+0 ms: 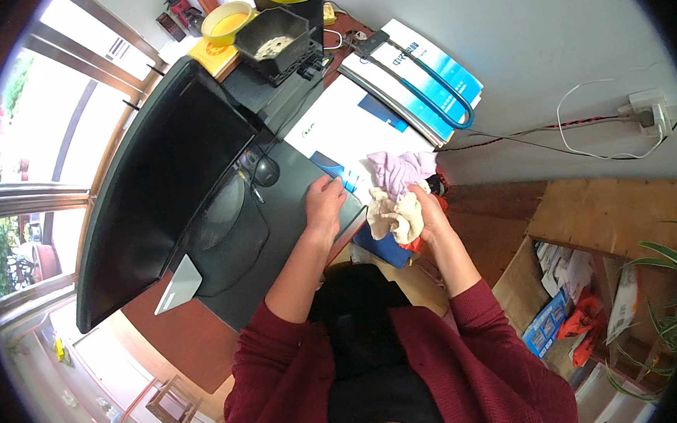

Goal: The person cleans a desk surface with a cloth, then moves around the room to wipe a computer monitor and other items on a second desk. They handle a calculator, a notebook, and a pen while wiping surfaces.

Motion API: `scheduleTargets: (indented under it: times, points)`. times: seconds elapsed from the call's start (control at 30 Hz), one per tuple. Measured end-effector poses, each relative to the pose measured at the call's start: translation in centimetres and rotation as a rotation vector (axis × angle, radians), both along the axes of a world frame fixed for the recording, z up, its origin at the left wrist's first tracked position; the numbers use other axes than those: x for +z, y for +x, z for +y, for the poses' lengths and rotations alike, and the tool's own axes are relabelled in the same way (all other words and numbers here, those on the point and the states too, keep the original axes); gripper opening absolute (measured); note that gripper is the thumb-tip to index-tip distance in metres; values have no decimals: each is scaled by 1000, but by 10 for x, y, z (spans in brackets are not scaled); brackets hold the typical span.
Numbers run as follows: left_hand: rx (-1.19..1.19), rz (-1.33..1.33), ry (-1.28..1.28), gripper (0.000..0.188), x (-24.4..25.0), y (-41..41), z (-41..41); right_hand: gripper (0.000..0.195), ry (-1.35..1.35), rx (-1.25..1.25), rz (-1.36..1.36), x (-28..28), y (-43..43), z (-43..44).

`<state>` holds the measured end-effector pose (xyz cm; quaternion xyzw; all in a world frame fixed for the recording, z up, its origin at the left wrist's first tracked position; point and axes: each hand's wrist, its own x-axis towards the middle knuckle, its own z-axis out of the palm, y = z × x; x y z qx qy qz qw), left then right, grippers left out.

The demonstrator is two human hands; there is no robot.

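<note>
Bunched in my right hand [430, 213] is a cream cloth [395, 215], held over the desk's near right edge. A crumpled lilac cloth [401, 170] touches it from above and lies partly over a printed booklet; whether my fingers also hold the lilac one is unclear. My left hand [324, 203] rests at the near corner of the white and blue booklet [336, 118], fingers curled. What its fingertips grip, if anything, is hidden. The booklet lies on the dark desk mat [291, 197].
A large black monitor [162, 187] fills the desk's left side, with a black mouse [266, 171] beside it. A U-shaped lock [436, 98] lies on stacked booklets. Behind stand a black container [273, 41] and a yellow bowl [227, 23]. An open wooden cabinet [612, 212] is at right.
</note>
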<state>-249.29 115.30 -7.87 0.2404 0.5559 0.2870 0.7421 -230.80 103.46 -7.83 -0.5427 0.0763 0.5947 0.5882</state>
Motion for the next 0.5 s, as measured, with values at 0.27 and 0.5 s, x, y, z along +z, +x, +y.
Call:
scheduleTargets:
  times: [0.27, 0.5]
  points:
    - [-45, 251, -98, 38, -2, 9, 16, 47, -5, 157, -14, 18, -11, -14]
    - [-50, 275, -50, 25, -21, 1, 14, 46, 46, 314, -34, 3, 3, -17]
